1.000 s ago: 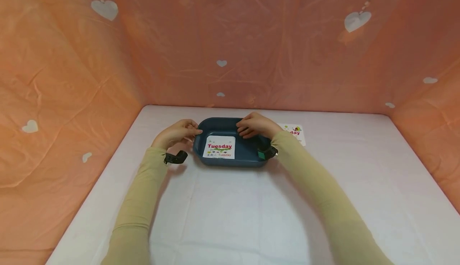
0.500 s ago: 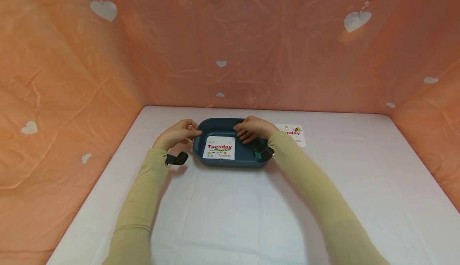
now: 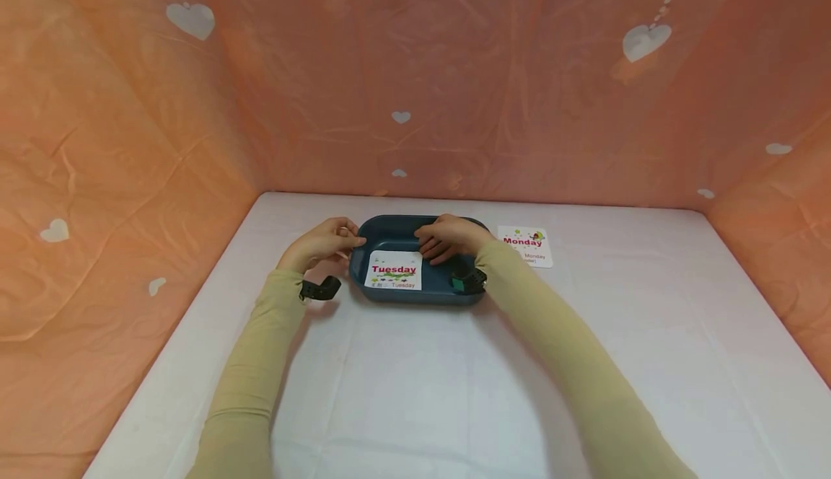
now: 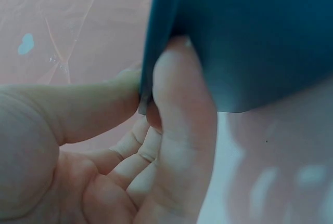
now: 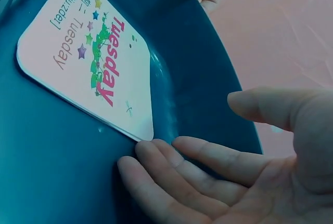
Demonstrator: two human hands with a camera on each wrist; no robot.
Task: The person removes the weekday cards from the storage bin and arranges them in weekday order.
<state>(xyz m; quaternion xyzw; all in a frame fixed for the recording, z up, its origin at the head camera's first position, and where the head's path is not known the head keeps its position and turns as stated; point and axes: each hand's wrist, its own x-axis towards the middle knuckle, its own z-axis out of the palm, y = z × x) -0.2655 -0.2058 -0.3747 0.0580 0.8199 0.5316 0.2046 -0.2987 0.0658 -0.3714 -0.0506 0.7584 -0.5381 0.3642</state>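
Observation:
A dark blue tray (image 3: 392, 231) with rounded corners stands on the white table. In it lies a white card (image 3: 393, 270) printed "Tuesday", whose edge looks thick, like a small stack, in the right wrist view. My left hand (image 3: 319, 244) pinches the tray's left rim between thumb and index finger, as the left wrist view shows. My right hand (image 3: 449, 238) is inside the tray, right of the card. Its fingers (image 5: 203, 174) are loosely bent, with fingertips right at the card's corner, while the thumb stands apart from it.
A white card (image 3: 524, 246) printed "Monday" lies on the table (image 3: 415, 385), to the right of the tray and close to my right wrist. Orange cloth (image 3: 454, 89) with white hearts encloses the table at the back and sides.
My right hand has moved left inside the tray, and the Tuesday card has shifted slightly left. More of the Monday card shows past the right arm. My left hand stays on the rim.

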